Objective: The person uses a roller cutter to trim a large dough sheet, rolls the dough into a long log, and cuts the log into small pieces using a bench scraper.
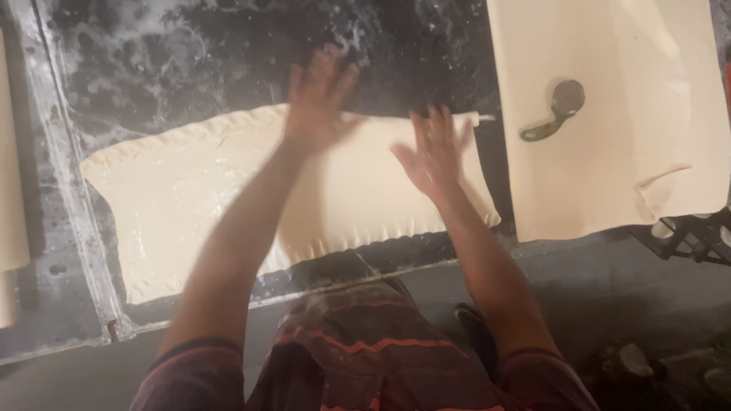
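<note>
Dough sheet (228, 198) lies under both open hands' spread fingers (335, 72).

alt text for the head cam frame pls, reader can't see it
Seen from above, a person's left hand and right hand, both open, press on a long crimped-edge dough sheet lying on a dark floured worktop. To the right, a green-handled pastry wheel rests on a second dough sheet.

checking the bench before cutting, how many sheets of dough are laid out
2 fully seen: one crimped-edged dough sheet under both hands, one smooth sheet at right carrying the cutter wheel. A pale strip at the left edge may be another.
</note>
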